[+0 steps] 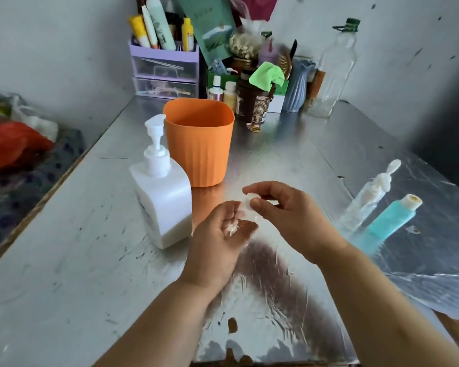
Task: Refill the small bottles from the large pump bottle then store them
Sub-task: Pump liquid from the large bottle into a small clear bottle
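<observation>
**Small cap pinched over open palm**

On silver foil-covered table: orange ribbed plastic cup, white square pump bottle upright beside it, label unreadable. Well right, clear small bottle and uncapped turquoise small bottle lying flat, necks pointing away. Right hand pinching small white round cap just above relaxed, cream-smeared left hand.

One head-worn wide-angle camera looks forward and down along the table from its near end toward the wall at the top. The left hand and right hand sit close, at frame centre; the right edge seems blurred.
</observation>
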Demonstrator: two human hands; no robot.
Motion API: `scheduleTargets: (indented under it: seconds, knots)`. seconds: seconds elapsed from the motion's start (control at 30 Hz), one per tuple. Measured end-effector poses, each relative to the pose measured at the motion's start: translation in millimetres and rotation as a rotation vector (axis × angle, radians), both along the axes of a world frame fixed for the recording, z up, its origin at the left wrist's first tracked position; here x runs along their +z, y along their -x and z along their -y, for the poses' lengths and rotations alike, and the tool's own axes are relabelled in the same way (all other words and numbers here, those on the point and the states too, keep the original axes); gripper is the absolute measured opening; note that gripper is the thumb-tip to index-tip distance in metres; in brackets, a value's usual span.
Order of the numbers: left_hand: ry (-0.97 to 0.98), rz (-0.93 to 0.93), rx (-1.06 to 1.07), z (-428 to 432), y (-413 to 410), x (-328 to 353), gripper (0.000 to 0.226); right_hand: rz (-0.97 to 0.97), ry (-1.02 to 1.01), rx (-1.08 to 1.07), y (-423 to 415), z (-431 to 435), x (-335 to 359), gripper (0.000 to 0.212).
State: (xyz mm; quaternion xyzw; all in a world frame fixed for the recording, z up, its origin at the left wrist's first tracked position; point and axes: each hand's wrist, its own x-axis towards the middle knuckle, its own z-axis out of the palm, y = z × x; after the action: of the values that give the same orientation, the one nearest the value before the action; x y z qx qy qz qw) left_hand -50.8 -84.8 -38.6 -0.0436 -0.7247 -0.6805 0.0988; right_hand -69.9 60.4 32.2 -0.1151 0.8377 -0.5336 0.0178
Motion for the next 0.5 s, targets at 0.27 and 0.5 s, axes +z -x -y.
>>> scheduleTargets:
  seconds: [0.27,0.5]
  knots:
    - [0.039,0.008,-0.130,0.2,-2.1,4.8,0.032,0.002,0.321,0.071,4.6,-6.9,-17.6,0.043]
    - [0.186,-0.033,-0.130,-6.4,-8.6,11.0,0.033,0.013,0.531,0.046,1.4,-20.5,-35.8,0.052]
